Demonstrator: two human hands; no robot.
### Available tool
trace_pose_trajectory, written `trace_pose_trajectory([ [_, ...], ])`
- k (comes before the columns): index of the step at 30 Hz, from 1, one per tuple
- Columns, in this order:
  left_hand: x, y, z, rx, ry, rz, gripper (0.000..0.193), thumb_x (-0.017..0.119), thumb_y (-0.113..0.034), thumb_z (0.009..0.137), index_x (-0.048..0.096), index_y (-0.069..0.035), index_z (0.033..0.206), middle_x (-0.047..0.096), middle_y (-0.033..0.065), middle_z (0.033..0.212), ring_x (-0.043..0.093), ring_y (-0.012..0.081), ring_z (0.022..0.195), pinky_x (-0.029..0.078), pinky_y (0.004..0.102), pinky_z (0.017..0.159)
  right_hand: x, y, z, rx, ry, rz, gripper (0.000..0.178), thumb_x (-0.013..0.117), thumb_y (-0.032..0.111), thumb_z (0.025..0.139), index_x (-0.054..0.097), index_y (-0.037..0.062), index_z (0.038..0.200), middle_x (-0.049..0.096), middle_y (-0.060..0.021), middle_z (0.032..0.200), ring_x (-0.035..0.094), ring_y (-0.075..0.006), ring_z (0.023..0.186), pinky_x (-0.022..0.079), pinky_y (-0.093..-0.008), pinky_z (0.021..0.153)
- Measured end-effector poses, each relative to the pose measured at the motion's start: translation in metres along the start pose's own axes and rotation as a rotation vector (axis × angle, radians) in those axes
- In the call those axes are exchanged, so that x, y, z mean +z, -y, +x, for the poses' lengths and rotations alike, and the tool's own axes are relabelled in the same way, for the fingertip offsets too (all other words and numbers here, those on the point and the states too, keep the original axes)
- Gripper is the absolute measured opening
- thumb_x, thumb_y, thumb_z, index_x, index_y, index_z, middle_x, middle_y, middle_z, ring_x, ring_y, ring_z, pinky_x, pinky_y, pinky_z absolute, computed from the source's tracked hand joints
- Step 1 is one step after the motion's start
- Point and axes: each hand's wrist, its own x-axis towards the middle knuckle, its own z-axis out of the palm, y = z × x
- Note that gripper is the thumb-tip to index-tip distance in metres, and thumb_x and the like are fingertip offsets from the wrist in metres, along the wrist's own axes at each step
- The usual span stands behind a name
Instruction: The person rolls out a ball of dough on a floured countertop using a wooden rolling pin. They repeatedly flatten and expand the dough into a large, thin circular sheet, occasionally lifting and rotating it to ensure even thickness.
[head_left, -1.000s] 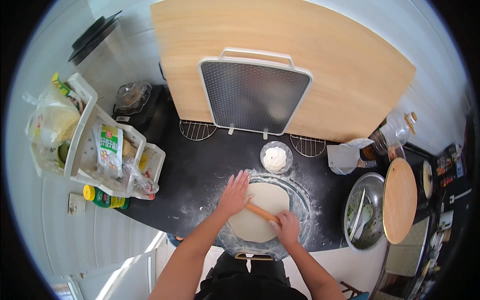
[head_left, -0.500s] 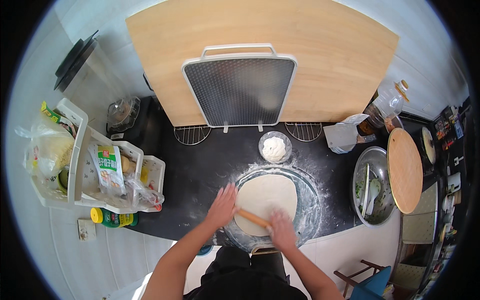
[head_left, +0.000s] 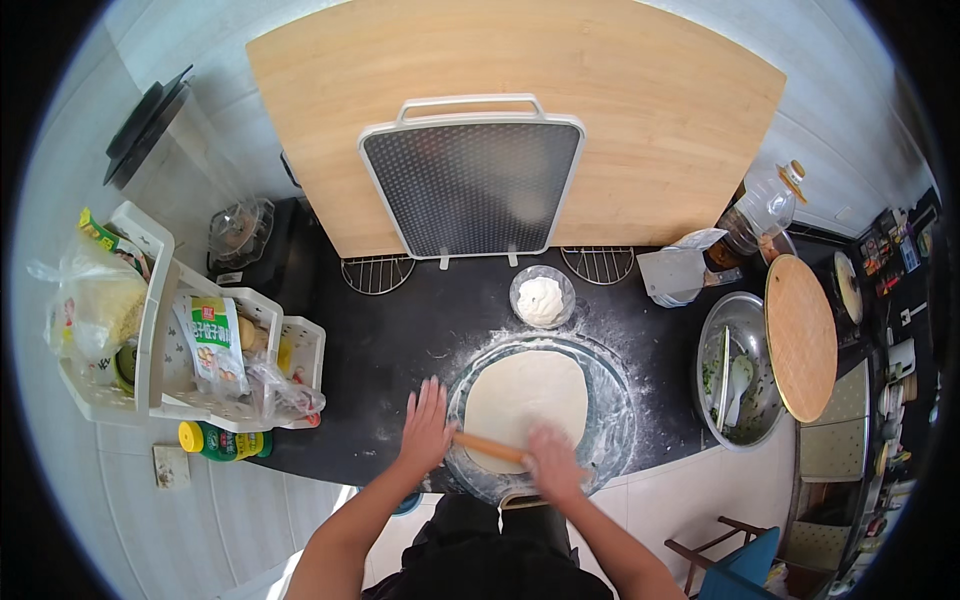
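Note:
A wooden rolling pin [head_left: 492, 448] lies slantwise across the near part of a flat, pale sheet of dough [head_left: 527, 395]. The dough rests on a round, flour-dusted glass board [head_left: 615, 405]. At the pin's left end is my left hand [head_left: 427, 428], its fingers stretched out and pointing away from me, the thumb side against the pin. My right hand [head_left: 553, 460], smeared by motion, is closed around the pin's right end over the dough's near right edge. Just beyond the board stands a small glass bowl [head_left: 568, 300] of white flour [head_left: 541, 301].
White baskets [head_left: 160, 290] with packages and a green bottle with a yellow cap [head_left: 225, 441] sit at left. To the right is a steel bowl [head_left: 712, 335] of chopped greens, beside a round wooden board [head_left: 801, 340]. A framed dark board [head_left: 475, 180] leans at the back.
The rolling pin and both hands have shifted left and slightly toward me over the dough. The whole view has also moved a little.

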Motion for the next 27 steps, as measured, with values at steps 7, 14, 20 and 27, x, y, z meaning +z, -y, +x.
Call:
trace_pose_trajectory([
  [7,0.025,-0.032,0.009,0.032,0.067,-0.032,0.067,0.05,-0.036,0.094,0.03,0.004,0.145,0.027,0.0221,0.153,0.021,0.0348,0.144,0.015,0.052,0.116,-0.029,-0.05,0.027,0.046,-0.246,-0.164,0.06,0.055,0.024,0.091,0.037,0.0009,0.143,0.031,-0.0181,0.153,0.027,-0.0383,0.142,0.02,-0.0546,0.114],
  [14,0.022,-0.058,-0.035,0.09,0.161,0.018,0.07,0.05,-0.036,0.094,0.028,0.005,0.146,0.024,0.0231,0.154,0.017,0.0364,0.145,0.014,0.0548,0.115,-0.02,-0.058,-0.042,-0.004,-0.162,-0.121,0.062,0.059,0.026,0.088,0.04,0.0014,0.141,0.035,-0.0156,0.151,0.03,-0.0378,0.14,0.02,-0.0569,0.113],
  [20,0.027,-0.067,0.063,-0.122,-0.162,0.035,0.073,0.052,-0.036,0.093,0.026,0.006,0.146,0.021,0.0236,0.155,0.018,0.036,0.145,0.014,0.053,0.116,-0.048,-0.088,0.053,0.092,-0.423,-0.178,0.059,0.057,0.023,0.089,0.039,0.0028,0.142,0.036,-0.0163,0.151,0.03,-0.0372,0.14,0.023,-0.0519,0.114],
  [27,0.042,-0.108,-0.031,-0.03,0.176,-0.069,0.075,0.052,-0.04,0.092,0.027,0.006,0.146,0.024,0.024,0.154,0.02,0.0366,0.144,0.013,0.0548,0.115,-0.05,-0.104,-0.033,-0.057,-0.095,-0.161,0.061,0.055,0.028,0.09,0.037,0.0033,0.143,0.036,-0.0165,0.15,0.031,-0.0363,0.139,0.02,-0.0537,0.114],
])
